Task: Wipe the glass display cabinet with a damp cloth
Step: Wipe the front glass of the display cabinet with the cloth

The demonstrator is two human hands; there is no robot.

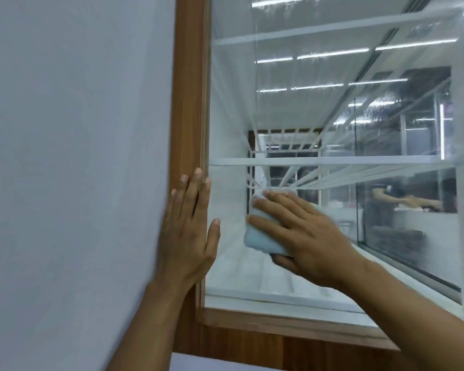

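Nearest: two bare forearms reaching up from the bottom edge. Left hand flat, fingers straight and slightly apart, laid along the upright of the wooden frame, thumb out to the side over the glass edge; nothing held. Right hand flat too, fingers spread and straight, pressing a light blue cloth against the glass pane; thumb low, under the cloth's bottom edge. Cloth folded into a small pad, low on the pane near its left side, just right of the left hand, not touching it. Some blur on right hand and cloth. Grey wall left of the frame. Water streaks and droplets high on the pane, plus reflected ceiling light strips. Behind the glass: white cabinet interior, white wire shelf just above the right fingertips, another higher up. Farther back, through or in the glass (cannot tell which), a person in dark clothes bent over a surface.
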